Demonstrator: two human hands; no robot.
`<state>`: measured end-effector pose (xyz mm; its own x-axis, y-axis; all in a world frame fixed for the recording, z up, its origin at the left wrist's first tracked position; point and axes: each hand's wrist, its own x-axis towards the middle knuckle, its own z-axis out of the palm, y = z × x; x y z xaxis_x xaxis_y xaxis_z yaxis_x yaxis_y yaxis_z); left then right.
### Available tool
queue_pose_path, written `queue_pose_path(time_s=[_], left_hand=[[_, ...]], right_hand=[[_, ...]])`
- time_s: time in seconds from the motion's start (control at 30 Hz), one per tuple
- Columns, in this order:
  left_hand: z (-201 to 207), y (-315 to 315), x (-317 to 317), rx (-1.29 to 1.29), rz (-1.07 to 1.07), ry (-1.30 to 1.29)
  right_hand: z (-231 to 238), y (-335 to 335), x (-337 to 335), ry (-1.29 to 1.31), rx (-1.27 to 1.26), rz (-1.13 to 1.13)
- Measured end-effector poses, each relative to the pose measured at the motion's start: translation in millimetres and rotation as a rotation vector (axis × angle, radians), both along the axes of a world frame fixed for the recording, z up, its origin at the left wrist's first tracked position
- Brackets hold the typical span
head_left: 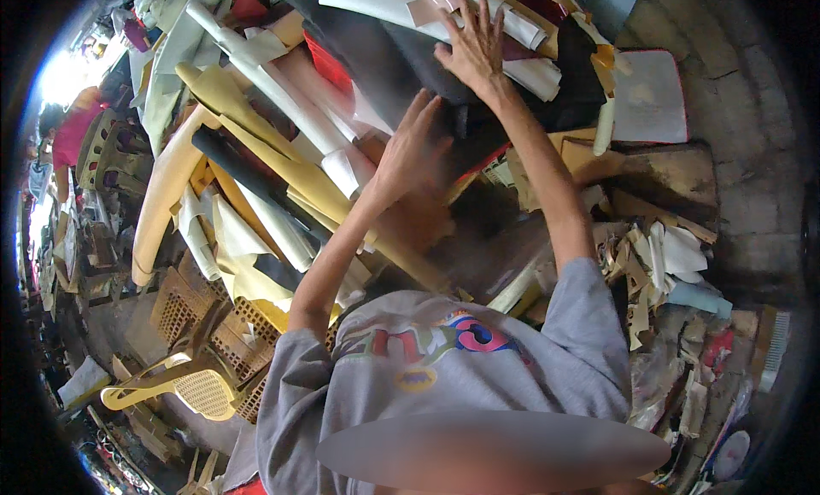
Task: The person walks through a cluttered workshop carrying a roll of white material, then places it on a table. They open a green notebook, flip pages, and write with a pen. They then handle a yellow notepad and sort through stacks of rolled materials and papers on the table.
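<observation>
My right hand [476, 55] is spread over a black sheet [367, 64], its fingertips beside white rolls [512, 29] at the top of the heap. Lower and to the left, my left hand [406, 158] has its fingers stretched out along the near edge of that sheet. Neither hand is closed round anything; whether the palms touch the sheet I cannot tell. A red piece [326, 64] shows at the sheet's left side. Long white rolls [299, 111] and a yellow roll [256, 140] lie slanted to the left of my left hand.
A pale board with a red edge [651, 98] lies on the paved floor [752, 128] at right, above brown cardboard [670, 175]. Paper scraps [670, 251] are piled beside my right arm. A yellow plastic lattice piece [205, 388] and brown plastic crates [184, 303] sit at lower left.
</observation>
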<state>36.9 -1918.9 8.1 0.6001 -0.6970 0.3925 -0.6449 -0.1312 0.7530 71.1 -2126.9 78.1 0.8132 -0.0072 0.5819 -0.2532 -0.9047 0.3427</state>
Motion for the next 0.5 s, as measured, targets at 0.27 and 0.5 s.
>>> queue_pose_path(time_s=[0.27,0.5], left_hand=[[-13,-52,41,-0.335,-0.015,0.525],[11,-68,43,-0.677,-0.026,0.992]], right_hand=[[-11,-61,20,0.144,0.027,-0.017],[25,-115,51,0.2,0.196,0.124]])
